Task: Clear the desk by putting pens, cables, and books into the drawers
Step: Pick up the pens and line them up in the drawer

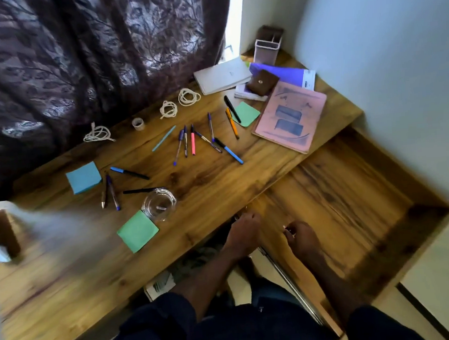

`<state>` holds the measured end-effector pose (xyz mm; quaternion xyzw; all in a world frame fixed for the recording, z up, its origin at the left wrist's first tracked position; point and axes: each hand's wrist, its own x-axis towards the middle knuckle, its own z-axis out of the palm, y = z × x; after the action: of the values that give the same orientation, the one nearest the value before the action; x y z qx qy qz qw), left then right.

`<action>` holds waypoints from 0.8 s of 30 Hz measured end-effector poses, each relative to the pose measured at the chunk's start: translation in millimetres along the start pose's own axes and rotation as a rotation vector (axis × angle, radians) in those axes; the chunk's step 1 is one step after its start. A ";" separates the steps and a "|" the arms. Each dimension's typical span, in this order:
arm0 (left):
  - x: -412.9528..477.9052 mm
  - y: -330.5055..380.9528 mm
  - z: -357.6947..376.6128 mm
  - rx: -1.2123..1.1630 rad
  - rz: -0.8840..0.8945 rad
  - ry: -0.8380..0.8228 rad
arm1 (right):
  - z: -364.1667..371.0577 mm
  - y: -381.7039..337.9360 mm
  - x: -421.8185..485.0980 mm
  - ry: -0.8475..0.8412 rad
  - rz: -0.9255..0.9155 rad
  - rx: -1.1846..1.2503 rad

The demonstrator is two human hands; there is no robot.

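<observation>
cables and pens loose on desk, none stowed yet. left hand curled at desk edge, right hand curled beside it over drawer; can't tell if either grips anything. books back right. drawer's out: bunch pens together first, then drop in one go.

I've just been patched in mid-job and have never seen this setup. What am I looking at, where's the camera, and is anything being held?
There is no machine here: a person works with bare hands. The single picture comes from a camera worn on their head, looking down. The left hand and right hand are at the open drawer on the desk's right, fingers curled. Blur hides whether they hold anything. On the desk lie scattered pens, three coiled white cables, a pink book, a white book, sticky-note pads and a glass ashtray.
</observation>
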<state>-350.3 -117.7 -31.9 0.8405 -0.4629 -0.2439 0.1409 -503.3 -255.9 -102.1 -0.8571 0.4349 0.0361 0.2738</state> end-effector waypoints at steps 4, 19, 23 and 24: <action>2.7 5.9 23.9 0.057 0.020 -0.047 | 18.3 10.4 13.9 -0.111 0.102 -0.087; 32.3 -8.5 53.3 0.139 -0.034 -0.048 | 54.9 -20.7 69.5 -0.183 -0.073 0.002; 31.1 -8.0 56.7 0.131 -0.054 -0.029 | 57.3 -17.9 66.2 -0.179 -0.082 -0.030; 31.1 -8.3 57.4 0.131 -0.056 -0.033 | 57.7 -17.4 64.8 -0.169 -0.083 -0.032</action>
<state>-361.4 -140.3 -92.7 0.8564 -0.4564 -0.2306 0.0712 -439.7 -265.8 -162.9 -0.8725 0.3737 0.1036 0.2972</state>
